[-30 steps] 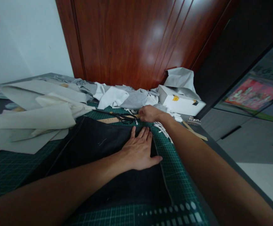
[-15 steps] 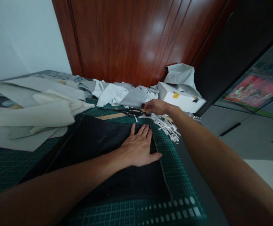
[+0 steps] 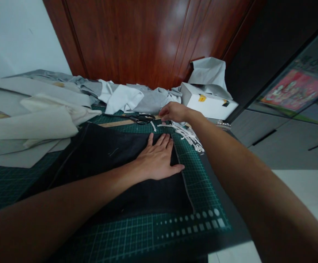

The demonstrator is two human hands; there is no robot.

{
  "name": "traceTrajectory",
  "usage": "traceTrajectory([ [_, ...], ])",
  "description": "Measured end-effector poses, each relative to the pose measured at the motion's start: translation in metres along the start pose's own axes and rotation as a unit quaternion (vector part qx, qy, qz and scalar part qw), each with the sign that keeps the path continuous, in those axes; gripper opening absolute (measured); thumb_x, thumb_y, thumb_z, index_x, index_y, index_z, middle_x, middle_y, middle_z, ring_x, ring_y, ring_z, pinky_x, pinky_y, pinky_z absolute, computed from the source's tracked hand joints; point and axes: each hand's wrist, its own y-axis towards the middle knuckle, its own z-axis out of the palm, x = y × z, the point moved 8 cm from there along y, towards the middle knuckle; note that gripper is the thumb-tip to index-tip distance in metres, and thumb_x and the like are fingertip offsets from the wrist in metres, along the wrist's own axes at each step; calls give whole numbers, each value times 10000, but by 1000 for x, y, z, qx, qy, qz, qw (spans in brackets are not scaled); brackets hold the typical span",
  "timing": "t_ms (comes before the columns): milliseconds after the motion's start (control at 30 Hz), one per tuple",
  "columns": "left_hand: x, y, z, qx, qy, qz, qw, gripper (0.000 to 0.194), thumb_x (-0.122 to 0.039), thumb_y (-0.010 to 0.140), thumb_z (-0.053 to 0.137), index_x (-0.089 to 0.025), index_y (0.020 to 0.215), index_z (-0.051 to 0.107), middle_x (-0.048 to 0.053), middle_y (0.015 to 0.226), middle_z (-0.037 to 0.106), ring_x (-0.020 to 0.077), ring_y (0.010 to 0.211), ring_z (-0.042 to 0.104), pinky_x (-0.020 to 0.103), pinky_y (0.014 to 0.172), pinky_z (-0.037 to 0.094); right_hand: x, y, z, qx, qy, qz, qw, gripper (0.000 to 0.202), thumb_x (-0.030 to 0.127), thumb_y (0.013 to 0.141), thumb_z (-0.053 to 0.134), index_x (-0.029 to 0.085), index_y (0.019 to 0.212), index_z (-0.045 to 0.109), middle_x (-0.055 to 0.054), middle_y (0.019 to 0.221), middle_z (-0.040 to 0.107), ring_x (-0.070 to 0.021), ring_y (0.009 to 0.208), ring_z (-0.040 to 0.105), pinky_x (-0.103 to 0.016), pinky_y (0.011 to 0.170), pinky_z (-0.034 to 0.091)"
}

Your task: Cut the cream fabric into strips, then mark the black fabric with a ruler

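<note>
Black cloth (image 3: 120, 146), matt; wooden panel (image 3: 131, 44), glossy; green mat (image 3: 120, 237), smooth, plastic-looking; ruler (image 3: 116, 124), wooden-looking.

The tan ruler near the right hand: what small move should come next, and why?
Perhaps ease the tan ruler clear of the black scissors, since their handles appear to lie across it and the right hand has its fingers at the ruler's end; whether they grip it is hard to tell. The left hand lies spread on the black cloth, apart from both.
</note>
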Motion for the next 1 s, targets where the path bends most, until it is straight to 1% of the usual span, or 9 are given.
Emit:
traceTrajectory([
  [100, 0, 0, 0, -2, -5, 2, 1000, 1077, -830, 876, 287, -34, 1600, 252, 227, 1694, 180, 349, 1593, 96, 609, 1260, -29, 8, -1, -6, 4, 12, -14, 1000, 268, 174, 816, 764, 123, 1075, 808, -74, 1001, 803, -234, 947, 702, -309, 867, 506],
  [200, 0, -1, 0, -2, -8, 7, 1000, 1076, -832, 878, 277, -34, 1600, 254, 226, 1694, 178, 360, 1591, 93, 616, 1258, -35, -1, -11, -21, 0, 24, -3, 1000, 253, 173, 808, 776, 128, 1053, 816, -66, 961, 797, -239, 933, 693, -324, 862, 517],
  [300, 1, -1, 2, -1, -6, 9, 1000, 1073, -829, 882, 275, -30, 1598, 256, 227, 1695, 171, 361, 1591, 93, 614, 1257, -45, -14, -18, -31, 3, 41, 28, 999, 236, 175, 794, 795, 124, 1022, 826, -55, 829, 776, -228, 800, 689, -342, 767, 545],
  [400, 2, -1, 2, -3, -3, 5, 1000, 1072, -829, 881, 276, -34, 1600, 251, 224, 1698, 160, 345, 1593, 94, 605, 1258, -51, -17, -20, -29, 17, 66, 52, 996, 209, 150, 770, 819, 136, 978, 835, -41, 754, 758, -202, 701, 671, -333, 685, 564],
  [600, 0, -2, -1, 6, -4, 6, 1000, 1071, -822, 887, 272, -16, 1592, 262, 228, 1694, 170, 349, 1592, 99, 630, 1256, -6, -6, -21, -20, 16, 142, 58, 988, 193, 117, 806, 780, 148, 989, 834, -70, 854, 789, -210, 738, 710, -355, 694, 623],
  [767, 0, -4, -1, 10, -8, 2, 1000, 1084, -838, 880, 244, -26, 1597, 253, 219, 1698, 156, 340, 1595, 82, 631, 1259, -1, -11, -37, -31, 6, 211, 53, 976, 159, 153, 819, 759, 190, 958, 826, -67, 924, 801, -203, 793, 735, -352, 741, 653],
  [833, 1, -5, 0, 10, -14, 5, 1000, 1097, -846, 875, 233, -23, 1600, 245, 220, 1699, 148, 338, 1596, 80, 631, 1260, -4, -19, -47, -35, 5, 239, 55, 969, 155, 176, 804, 756, 195, 944, 821, -61, 930, 799, -187, 773, 726, -352, 739, 655],
  [900, 1, -6, 1, 10, -17, 8, 1000, 1102, -849, 872, 227, -25, 1603, 233, 217, 1701, 145, 337, 1597, 76, 635, 1259, -6, -31, -58, -37, -5, 295, 76, 952, 176, 215, 732, 808, 197, 906, 823, -53, 934, 798, -167, 743, 708, -334, 722, 648],
  [1000, 3, -7, 3, 9, -17, 7, 1000, 1097, -852, 870, 223, -41, 1609, 222, 204, 1705, 138, 330, 1599, 63, 634, 1259, -12, -41, -76, -34, -2, 318, 94, 943, 242, 257, 650, 854, 197, 882, 828, -43, 893, 792, -157, 719, 689, -318, 698, 634],
])
